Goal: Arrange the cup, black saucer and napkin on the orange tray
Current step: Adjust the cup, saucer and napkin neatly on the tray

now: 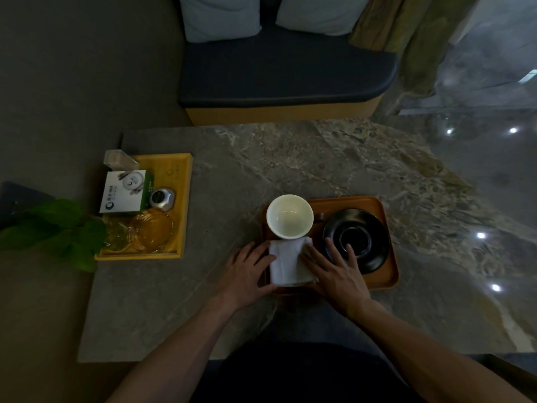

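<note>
The orange tray (pixel 389 274) lies on the marble table in front of me. A white cup (pixel 289 215) stands upright and empty at the tray's far left corner. To its right, the black saucer (pixel 356 238) fills the right half of the tray. A folded white napkin (pixel 287 263) lies on the tray's near left part, just below the cup. My left hand (pixel 247 271) rests flat against the napkin's left edge, fingers spread. On the napkin's right edge lies my right hand (pixel 337 271), fingers spread, fingertips reaching the saucer's near rim. Neither hand grips anything.
A yellow tray (pixel 184 199) at the table's left holds a white and green box (pixel 125 193), a silver object (pixel 162 199), glass dishes (pixel 154 231) and a clear container (pixel 119 161). Green leaves (pixel 58 228) hang at its left. A dark-cushioned bench (pixel 284 74) stands beyond the table.
</note>
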Available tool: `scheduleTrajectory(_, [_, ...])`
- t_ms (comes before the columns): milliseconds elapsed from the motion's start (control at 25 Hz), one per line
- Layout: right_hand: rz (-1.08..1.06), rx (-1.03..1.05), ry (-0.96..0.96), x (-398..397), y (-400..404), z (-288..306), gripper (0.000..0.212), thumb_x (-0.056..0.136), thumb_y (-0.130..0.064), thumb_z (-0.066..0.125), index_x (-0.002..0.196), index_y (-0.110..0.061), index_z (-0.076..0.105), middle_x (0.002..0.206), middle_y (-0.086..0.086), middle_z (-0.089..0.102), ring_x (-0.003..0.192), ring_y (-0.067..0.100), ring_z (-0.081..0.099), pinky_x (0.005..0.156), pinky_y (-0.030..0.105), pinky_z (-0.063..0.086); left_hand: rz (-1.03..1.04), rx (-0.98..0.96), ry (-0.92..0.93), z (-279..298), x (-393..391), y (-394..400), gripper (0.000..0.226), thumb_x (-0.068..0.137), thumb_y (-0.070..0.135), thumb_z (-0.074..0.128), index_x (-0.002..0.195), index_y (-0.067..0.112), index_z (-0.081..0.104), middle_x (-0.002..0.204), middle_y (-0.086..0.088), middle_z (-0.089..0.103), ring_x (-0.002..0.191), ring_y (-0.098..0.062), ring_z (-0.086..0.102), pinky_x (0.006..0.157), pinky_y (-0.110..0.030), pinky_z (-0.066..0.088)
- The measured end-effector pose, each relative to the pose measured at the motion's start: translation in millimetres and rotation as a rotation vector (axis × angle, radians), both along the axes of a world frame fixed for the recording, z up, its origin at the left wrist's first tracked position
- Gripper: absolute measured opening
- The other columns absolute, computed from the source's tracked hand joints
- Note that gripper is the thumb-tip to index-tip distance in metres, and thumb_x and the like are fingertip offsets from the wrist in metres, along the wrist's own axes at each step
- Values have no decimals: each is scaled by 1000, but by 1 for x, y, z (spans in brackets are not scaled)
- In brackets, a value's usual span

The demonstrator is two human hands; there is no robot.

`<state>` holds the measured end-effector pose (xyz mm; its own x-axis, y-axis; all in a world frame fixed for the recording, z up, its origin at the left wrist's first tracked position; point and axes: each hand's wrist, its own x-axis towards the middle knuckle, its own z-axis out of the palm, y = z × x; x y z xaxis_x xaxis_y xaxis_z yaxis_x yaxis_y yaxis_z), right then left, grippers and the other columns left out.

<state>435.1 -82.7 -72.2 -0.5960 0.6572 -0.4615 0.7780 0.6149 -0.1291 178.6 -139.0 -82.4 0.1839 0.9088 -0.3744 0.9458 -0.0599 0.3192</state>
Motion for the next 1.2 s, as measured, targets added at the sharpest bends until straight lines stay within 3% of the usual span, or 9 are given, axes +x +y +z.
scheduleTrajectory(320, [2,9,-12,1,1,-2,83,89,-65,38,145,-42,-20,157,-8,-21,141,35,-23,109,65,-11,-3,-11,15,1,2,1,72,82,67,52,143,34,34,160,3,20,146,-26,13,117,-52,18])
scheduleTrajectory(480, [8,-11,-10,1,3,0,79,86,-71,27,143,-44,-20,155,-10,-23,140,32,-24,108,62,-14,5,-24,17,5,3,1,72,82,66,53,143,33,35,159,3,21,146,-26,13,116,-52,17])
scheduleTrajectory(760, [-27,7,-39,2,0,9,79,80,-80,12,147,-41,-4,156,-8,-14,141,29,-19,111,63,-6,-11,-32,3,18,0,3,68,84,60,57,141,29,39,157,3,27,146,-25,12,116,-51,16])
scheduleTrajectory(960, [-70,34,-56,-1,-9,21,75,86,-73,30,147,-43,0,161,-4,-5,146,31,-9,113,62,-1,1,-49,-33,30,-7,-3,64,84,59,58,139,31,41,153,4,34,144,-22,20,114,-48,20])
scheduleTrajectory(1200, [-110,46,-28,0,-23,34,67,89,-66,34,147,-42,10,162,-3,5,147,29,-2,115,60,5,53,-12,-63,46,-12,-10,62,85,62,55,137,30,43,146,3,44,139,-17,30,112,-43,28])
